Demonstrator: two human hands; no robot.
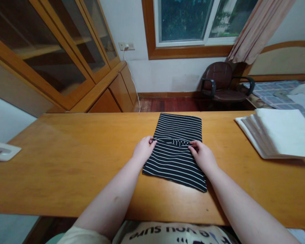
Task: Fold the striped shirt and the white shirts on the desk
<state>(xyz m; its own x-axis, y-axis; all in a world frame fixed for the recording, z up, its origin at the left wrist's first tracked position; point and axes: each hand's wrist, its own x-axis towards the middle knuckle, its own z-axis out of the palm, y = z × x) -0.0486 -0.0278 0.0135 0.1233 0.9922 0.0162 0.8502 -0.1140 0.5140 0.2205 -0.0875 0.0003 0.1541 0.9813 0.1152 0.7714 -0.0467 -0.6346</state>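
Observation:
A black cloth with thin white stripes [176, 162] lies on the wooden table [78, 162], folded into a flat rectangle. Across its middle runs a raised fold with a gathered, puckered section. My left hand [144, 149] pinches the left end of this fold between thumb and fingers. At the right end, my right hand [202, 154] pinches the fold near the puckered part. What lies beneath the upper layer of cloth is hidden.
On the table's right side sits a stack of folded white cloth [282, 134]. A white object [3, 150] is at the left edge. Beyond the table are a glass-door cabinet [73, 67], an armchair [221, 81] and a bed [271, 91].

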